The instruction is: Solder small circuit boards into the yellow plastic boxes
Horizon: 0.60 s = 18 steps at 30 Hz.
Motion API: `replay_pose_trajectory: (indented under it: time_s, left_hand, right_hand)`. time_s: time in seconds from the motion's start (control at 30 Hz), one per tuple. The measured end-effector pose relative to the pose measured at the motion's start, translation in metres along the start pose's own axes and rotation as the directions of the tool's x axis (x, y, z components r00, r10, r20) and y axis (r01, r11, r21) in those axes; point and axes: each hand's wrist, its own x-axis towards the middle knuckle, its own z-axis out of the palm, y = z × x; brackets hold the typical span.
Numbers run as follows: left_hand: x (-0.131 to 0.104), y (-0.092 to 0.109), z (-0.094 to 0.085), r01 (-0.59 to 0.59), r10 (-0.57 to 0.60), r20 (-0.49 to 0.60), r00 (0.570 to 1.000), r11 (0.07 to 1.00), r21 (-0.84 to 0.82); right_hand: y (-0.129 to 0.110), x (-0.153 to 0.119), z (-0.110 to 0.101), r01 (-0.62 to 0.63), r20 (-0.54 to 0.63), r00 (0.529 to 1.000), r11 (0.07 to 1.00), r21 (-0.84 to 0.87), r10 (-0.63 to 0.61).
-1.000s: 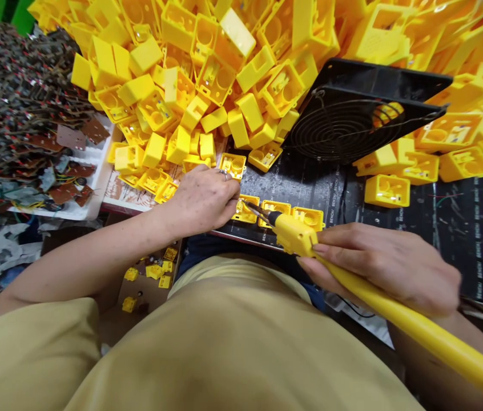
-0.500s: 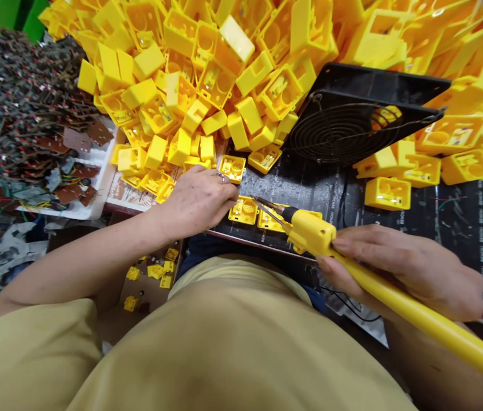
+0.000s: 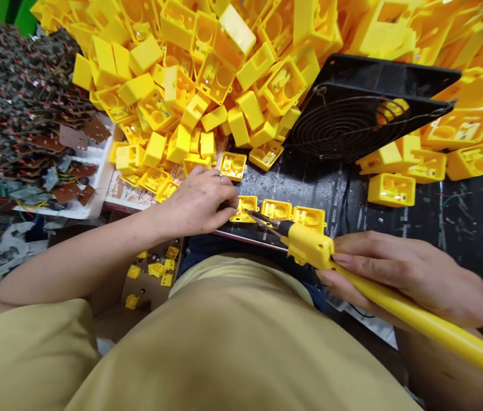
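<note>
Three small yellow housings stand in a row near the bench's front edge: a left one [image 3: 245,208], a middle one [image 3: 276,210] and a right one [image 3: 309,218]. My left hand [image 3: 202,200] is at the left housing with curled fingers; what they pinch, if anything, is too small to make out. In my right hand [image 3: 404,274] is a yellow soldering tool [image 3: 310,244] with a thick yellow hose-like handle. Its thin metal tip reaches into or just over the left housing. Another housing [image 3: 233,165] sits just behind my left hand.
A large heap of yellow housings [image 3: 181,91] fills the back. A black fan [image 3: 339,125] leans at the centre right. At the left, a white foam tray [image 3: 107,171] holds many circuit boards [image 3: 23,103]. Below the bench lies a box with yellow pieces [image 3: 156,270].
The soldering tool has moved slightly left and down, its tip now at the left housing. The middle and right housings show more fully. My left thumb has shifted a little.
</note>
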Motion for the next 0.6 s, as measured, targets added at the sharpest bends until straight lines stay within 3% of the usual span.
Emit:
replay_pose_trajectory:
  time_s: [0.13, 0.4, 0.6]
  left_hand:
    - [-0.001, 0.004, 0.002, -0.028, 0.031, -0.036, 0.999, 0.995, 0.1]
    - [-0.006, 0.005, 0.011, -0.102, 0.142, -0.151, 0.978, 0.964, 0.247]
    - [-0.006, 0.008, 0.013, -0.117, 0.195, -0.192, 0.962, 0.927, 0.355]
  right_hand:
    - [0.001, 0.006, 0.001, 0.184, 0.057, 0.981, 0.983, 0.002, -0.184]
    - [0.0, 0.026, 0.002, 0.341, 0.062, 0.938, 0.94, 0.021, -0.341]
    - [0.0, 0.036, -0.007, 0.38, 0.159, 0.914, 0.925, -0.015, -0.373]
